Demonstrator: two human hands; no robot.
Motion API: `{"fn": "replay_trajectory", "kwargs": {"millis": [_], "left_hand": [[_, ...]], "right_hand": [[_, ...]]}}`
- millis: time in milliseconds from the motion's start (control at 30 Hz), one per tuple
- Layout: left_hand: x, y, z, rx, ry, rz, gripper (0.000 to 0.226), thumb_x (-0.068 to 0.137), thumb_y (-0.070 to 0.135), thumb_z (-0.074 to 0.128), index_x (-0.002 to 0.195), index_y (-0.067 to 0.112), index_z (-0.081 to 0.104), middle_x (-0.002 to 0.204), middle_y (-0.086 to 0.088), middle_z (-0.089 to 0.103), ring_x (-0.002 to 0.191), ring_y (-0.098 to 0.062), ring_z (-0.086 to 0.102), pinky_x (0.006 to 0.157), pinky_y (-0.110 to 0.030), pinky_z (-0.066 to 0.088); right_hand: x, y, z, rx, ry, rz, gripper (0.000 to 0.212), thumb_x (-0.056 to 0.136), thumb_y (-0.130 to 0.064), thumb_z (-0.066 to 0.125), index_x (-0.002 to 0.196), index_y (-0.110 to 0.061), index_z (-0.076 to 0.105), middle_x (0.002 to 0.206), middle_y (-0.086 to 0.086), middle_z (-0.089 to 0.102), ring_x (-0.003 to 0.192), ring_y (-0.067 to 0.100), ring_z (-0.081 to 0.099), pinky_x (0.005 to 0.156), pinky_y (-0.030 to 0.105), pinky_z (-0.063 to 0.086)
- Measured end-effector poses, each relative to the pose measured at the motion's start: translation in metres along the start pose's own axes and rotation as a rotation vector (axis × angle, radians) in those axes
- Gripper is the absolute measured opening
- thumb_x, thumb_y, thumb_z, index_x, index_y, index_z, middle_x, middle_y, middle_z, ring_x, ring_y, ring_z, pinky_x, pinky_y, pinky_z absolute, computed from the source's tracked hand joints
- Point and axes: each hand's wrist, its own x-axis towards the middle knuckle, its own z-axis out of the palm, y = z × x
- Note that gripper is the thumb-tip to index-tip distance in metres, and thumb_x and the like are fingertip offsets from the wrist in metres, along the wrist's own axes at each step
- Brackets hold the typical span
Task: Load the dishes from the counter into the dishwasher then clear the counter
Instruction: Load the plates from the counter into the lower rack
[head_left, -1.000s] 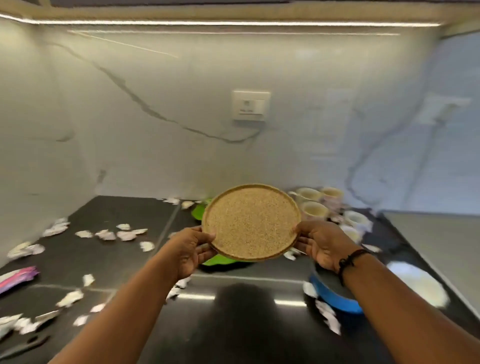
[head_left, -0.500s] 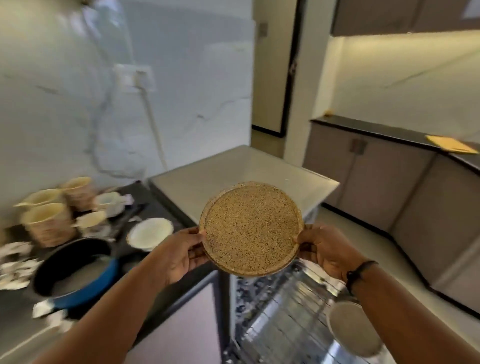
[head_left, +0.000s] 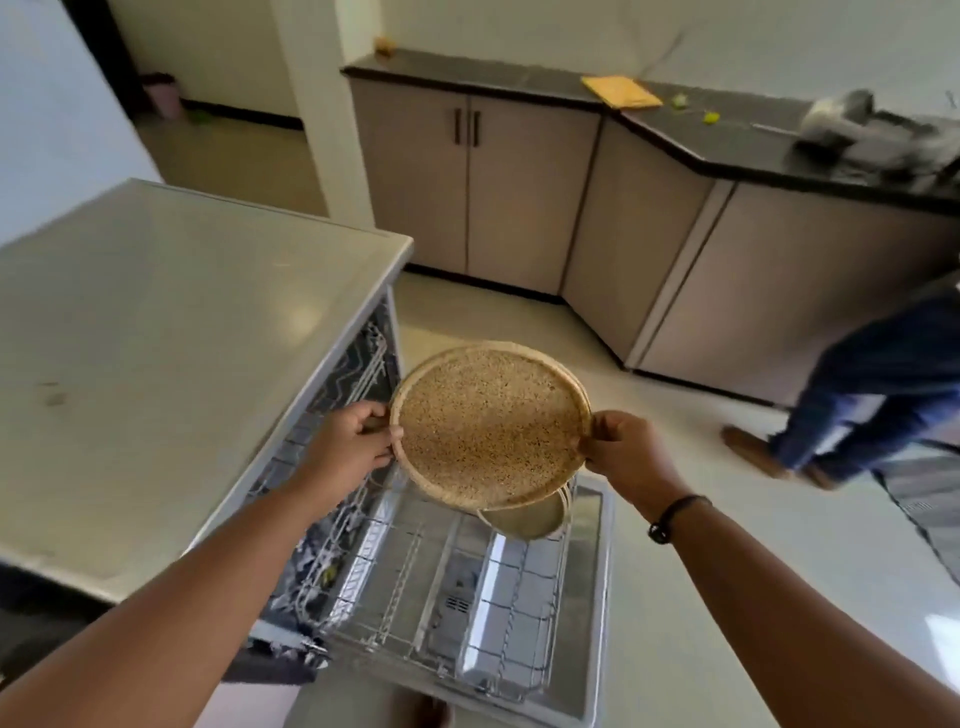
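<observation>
Head view of a kitchen, looking down past two bare forearms. A round speckled tan plate (head_left: 491, 423) is held in the air between both hands, its face tilted toward the camera, above the pulled-out lower rack (head_left: 457, 587) of the open dishwasher (head_left: 358, 374). The left hand (head_left: 345, 447) grips the plate's left rim, thumb on the face side and fingers curled behind; the right hand (head_left: 631, 457) grips the right rim in the same manner, fingers curled round the edge. A dark wristband (head_left: 672, 517) circles the right wrist. Directly below the plate's lower edge, a pale round dish (head_left: 524, 517) sits in the far part of the rack, partly hidden by the plate; whether the two touch cannot be told. The rack's wire tines stand in rows, and the open dishwasher door (head_left: 597, 597) lies flat beneath it. A pale countertop (head_left: 156, 338) covers the dishwasher at left. Across the light floor (head_left: 675, 426), beige cabinets (head_left: 519, 192) carry a dark counter (head_left: 727, 135) with a yellow board (head_left: 621, 92) on it. At the right edge, a second person's legs in blue trousers (head_left: 878, 384) appear, blurred.
</observation>
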Motion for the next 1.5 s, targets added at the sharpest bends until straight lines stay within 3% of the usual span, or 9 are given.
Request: {"fn": "replay_trajectory", "kwargs": {"millis": [133, 267, 367, 600, 800, 1000, 1233, 1400, 1500], "left_hand": [[0.054, -0.02, 0.023, 0.34, -0.098, 0.183, 0.016, 0.082, 0.013, 0.073, 0.086, 0.028, 0.069, 0.082, 0.002, 0.072, 0.078, -0.018, 0.068, 0.074, -0.031, 0.053], [0.091, -0.04, 0.046, 0.498, -0.21, 0.259, 0.015, 0.085, 0.012, 0.07, 0.1, 0.013, 0.073, 0.084, 0.004, 0.069, 0.068, -0.007, 0.06, 0.056, -0.006, 0.039], [0.122, -0.074, 0.066, 0.556, -0.23, 0.236, 0.017, 0.087, 0.015, 0.068, 0.103, 0.015, 0.072, 0.088, 0.004, 0.071, 0.071, -0.009, 0.062, 0.057, -0.007, 0.038], [0.224, -0.208, 0.127, 0.538, -0.181, 0.12, 0.015, 0.083, 0.011, 0.07, 0.092, 0.024, 0.071, 0.083, -0.003, 0.072, 0.074, -0.023, 0.067, 0.07, -0.036, 0.056], [0.258, -0.28, 0.169, 0.653, -0.13, 0.066, 0.015, 0.087, 0.018, 0.067, 0.099, 0.01, 0.071, 0.079, -0.003, 0.064, 0.07, -0.02, 0.056, 0.051, -0.023, 0.032], [0.263, -0.297, 0.181, 0.707, -0.167, 0.102, 0.018, 0.086, 0.02, 0.07, 0.099, 0.008, 0.072, 0.082, -0.008, 0.069, 0.068, -0.018, 0.056, 0.049, -0.02, 0.032], [0.27, -0.311, 0.18, 0.746, -0.255, 0.111, 0.014, 0.085, 0.014, 0.07, 0.094, 0.003, 0.071, 0.075, -0.006, 0.066, 0.055, -0.007, 0.049, 0.046, -0.014, 0.028], [0.28, -0.337, 0.184, 0.753, -0.301, 0.052, 0.019, 0.086, 0.017, 0.069, 0.103, 0.008, 0.071, 0.087, -0.01, 0.071, 0.068, -0.022, 0.061, 0.052, -0.02, 0.037], [0.281, -0.345, 0.192, 0.757, -0.324, 0.039, 0.023, 0.086, 0.021, 0.069, 0.104, 0.008, 0.07, 0.089, -0.011, 0.07, 0.072, -0.022, 0.06, 0.059, -0.024, 0.041]], "right_hand": [[0.007, 0.025, 0.0, -0.321, 0.098, -0.025, 0.012, 0.084, -0.012, 0.066, 0.072, -0.015, 0.066, 0.064, -0.002, 0.059, 0.063, 0.016, 0.052, 0.053, 0.022, 0.038], [0.034, 0.058, 0.014, -0.511, 0.113, 0.013, 0.026, 0.086, -0.011, 0.056, 0.067, -0.026, 0.049, 0.064, 0.0, 0.058, 0.066, 0.026, 0.056, 0.054, 0.027, 0.033], [0.058, 0.091, 0.035, -0.584, 0.064, 0.069, 0.019, 0.089, -0.013, 0.051, 0.073, -0.022, 0.048, 0.078, 0.012, 0.066, 0.073, 0.035, 0.056, 0.058, 0.028, 0.031], [0.149, 0.21, 0.097, -0.61, 0.002, 0.099, 0.017, 0.093, -0.018, 0.051, 0.088, -0.007, 0.063, 0.087, 0.02, 0.068, 0.082, 0.039, 0.062, 0.061, 0.027, 0.033], [0.197, 0.299, 0.137, -0.66, -0.094, 0.145, 0.018, 0.092, -0.022, 0.049, 0.091, -0.012, 0.063, 0.095, 0.019, 0.068, 0.09, 0.038, 0.062, 0.065, 0.027, 0.035], [0.208, 0.333, 0.147, -0.683, -0.15, 0.159, 0.014, 0.093, -0.026, 0.048, 0.08, -0.021, 0.053, 0.092, 0.017, 0.067, 0.086, 0.037, 0.061, 0.064, 0.027, 0.034], [0.204, 0.347, 0.158, -0.715, -0.188, 0.176, 0.023, 0.095, -0.03, 0.046, 0.092, -0.015, 0.064, 0.091, 0.01, 0.067, 0.086, 0.033, 0.063, 0.064, 0.028, 0.04], [0.204, 0.362, 0.171, -0.897, -0.208, 0.134, 0.03, 0.095, -0.036, 0.046, 0.111, -0.021, 0.066, 0.116, 0.003, 0.061, 0.112, 0.026, 0.05, 0.092, 0.038, 0.041], [0.204, 0.369, 0.177, -0.906, -0.195, 0.15, 0.031, 0.094, -0.036, 0.048, 0.115, -0.024, 0.066, 0.12, 0.004, 0.059, 0.116, 0.027, 0.046, 0.096, 0.04, 0.037]]}}
